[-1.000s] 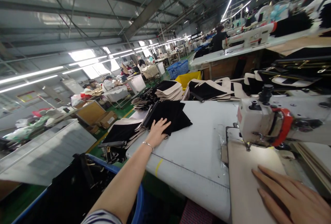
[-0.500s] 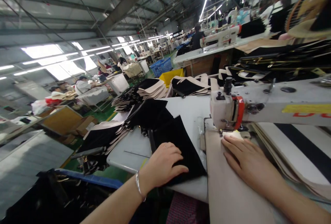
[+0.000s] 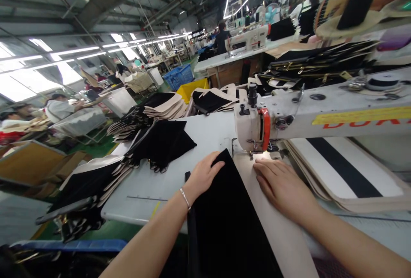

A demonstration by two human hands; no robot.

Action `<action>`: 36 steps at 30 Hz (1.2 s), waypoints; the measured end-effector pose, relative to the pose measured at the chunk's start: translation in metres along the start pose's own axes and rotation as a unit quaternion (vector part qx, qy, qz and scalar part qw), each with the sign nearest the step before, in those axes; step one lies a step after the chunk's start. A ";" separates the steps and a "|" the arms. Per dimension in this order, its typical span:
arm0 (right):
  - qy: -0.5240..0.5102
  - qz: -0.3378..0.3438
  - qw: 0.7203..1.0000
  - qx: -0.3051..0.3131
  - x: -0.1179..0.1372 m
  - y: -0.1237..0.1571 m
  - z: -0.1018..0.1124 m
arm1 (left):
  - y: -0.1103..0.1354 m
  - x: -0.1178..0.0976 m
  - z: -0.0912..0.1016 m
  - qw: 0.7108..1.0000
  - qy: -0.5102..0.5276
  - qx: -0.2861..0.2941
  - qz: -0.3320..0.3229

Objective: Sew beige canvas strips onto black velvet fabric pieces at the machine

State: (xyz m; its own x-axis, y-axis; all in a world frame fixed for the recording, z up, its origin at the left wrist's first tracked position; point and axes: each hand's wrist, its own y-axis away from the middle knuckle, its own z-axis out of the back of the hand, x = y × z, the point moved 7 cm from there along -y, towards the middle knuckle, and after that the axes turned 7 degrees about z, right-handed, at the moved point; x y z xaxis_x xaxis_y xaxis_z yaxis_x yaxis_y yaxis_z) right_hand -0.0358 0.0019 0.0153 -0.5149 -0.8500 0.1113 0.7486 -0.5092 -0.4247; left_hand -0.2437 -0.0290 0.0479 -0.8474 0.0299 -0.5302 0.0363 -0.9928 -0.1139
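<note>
My left hand [image 3: 204, 177] grips the upper left edge of a black fabric panel [image 3: 231, 226], its thumb on top and its other fingers partly hidden. The panel runs down toward me and overlaps a beige panel [image 3: 269, 218]. My right hand [image 3: 282, 186] lies flat on the beige panel, fingers stretched out, with the fingertips just right of the sewing machine's presser foot [image 3: 251, 155]. The beige panel's far end is at the foot. Above it is the white head of the sewing machine [image 3: 248, 126], with an orange guard.
Black pieces [image 3: 160, 145] lie on the white table [image 3: 141, 196] at left, near beige-and-black stacks [image 3: 165, 104]. Striped panels [image 3: 346, 171] lie under the machine arm. Behind are zippered black pieces [image 3: 317, 66], a yellow bin [image 3: 192, 89] and a blue basket [image 3: 178, 76]. Other people sit farther back.
My left hand has drawn the black panel nearer to me and over the beige panel's left side. My right hand stays flat by the presser foot. The view has turned right.
</note>
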 end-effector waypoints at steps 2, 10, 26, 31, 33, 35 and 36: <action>-0.004 -0.004 1.000 0.003 0.001 0.000 0.002 | -0.005 -0.021 -0.016 0.998 0.016 0.039 -0.038; -0.019 -0.012 1.000 0.017 0.000 0.000 0.002 | -0.037 -0.041 -0.052 1.000 0.007 0.013 -0.027; -0.007 -0.010 1.000 0.024 -0.001 -0.002 0.001 | -0.040 -0.048 -0.047 0.997 -0.053 -0.031 -0.038; -0.026 -0.011 0.999 0.022 -0.002 0.001 0.000 | -0.012 -0.071 -0.054 0.979 -0.091 0.061 -0.171; -0.028 -0.010 0.999 0.025 -0.002 0.002 -0.001 | -0.007 -0.069 -0.054 0.979 -0.094 0.060 -0.172; -0.025 -0.013 0.999 0.024 -0.002 0.002 -0.001 | -0.007 -0.066 -0.055 0.979 -0.097 0.055 -0.172; -0.022 -0.015 0.999 0.023 -0.003 0.003 -0.001 | -0.008 -0.065 -0.056 0.979 -0.099 0.053 -0.170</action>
State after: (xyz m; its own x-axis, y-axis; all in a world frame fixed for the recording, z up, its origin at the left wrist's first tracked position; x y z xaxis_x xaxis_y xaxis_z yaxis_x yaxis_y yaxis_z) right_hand -0.0332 0.0029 0.0126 -0.5184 -0.8394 0.1633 0.7526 -0.5385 -0.3790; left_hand -0.1592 -0.0168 0.0360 -0.8874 0.3481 -0.3021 -0.3121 -0.9361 -0.1620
